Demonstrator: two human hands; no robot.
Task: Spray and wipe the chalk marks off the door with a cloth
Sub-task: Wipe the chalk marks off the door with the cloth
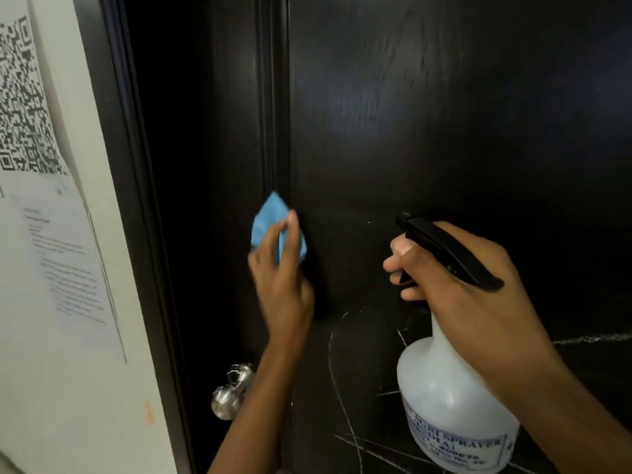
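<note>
Dark door (444, 131) fills view. Right hand (478, 289) grips spray bottle (451, 405) by the neck, nozzle at the door. Left hand (284, 285) pinches blue cloth (270, 220) against the panel. Chalk marks (342, 388) below and between the hands.

The spray bottle (455, 405) label is blurred; the cloth (273, 220) lies partly behind fingers.

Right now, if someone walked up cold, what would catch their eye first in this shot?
Probably the blue cloth, bright against the dark door, held by the left hand left of centre. Next, the white spray bottle at lower right, the right hand round its black trigger head. White chalk marks scrawl across the door's lower part, and a steel knob glints at the bottom.
</note>
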